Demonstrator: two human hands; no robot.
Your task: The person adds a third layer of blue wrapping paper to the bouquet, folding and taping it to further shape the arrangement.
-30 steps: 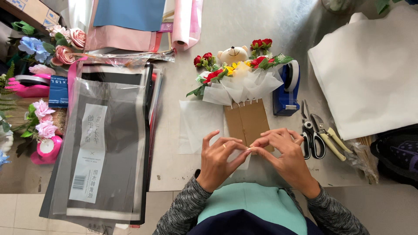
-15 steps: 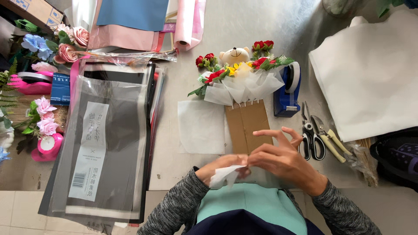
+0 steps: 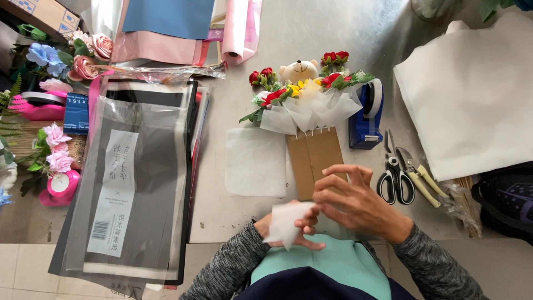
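My left hand (image 3: 286, 229) and my right hand (image 3: 355, 201) meet at the table's near edge, both pinching a small folded piece of white tissue paper (image 3: 286, 222). Just beyond the fingers lies a brown cardboard strip (image 3: 313, 158). On the strip's far end rests a small bouquet (image 3: 302, 100) of red and yellow flowers with a little teddy bear head, wrapped in white tissue. A square white tissue sheet (image 3: 255, 161) lies flat to the left of the cardboard.
Blue tape dispenser (image 3: 366, 116), scissors (image 3: 391, 172) and pruning shears (image 3: 416, 175) lie to the right, a big white paper sheet (image 3: 472, 100) beyond. A stack of bagged dark wrapping sheets (image 3: 133, 178) lies left; artificial flowers (image 3: 61, 61) and pink paper rolls (image 3: 239, 28) sit behind.
Both hands were pressing flat on the cardboard's near end. They have drawn back toward me and lifted a white tissue piece, which is now folded between the fingers.
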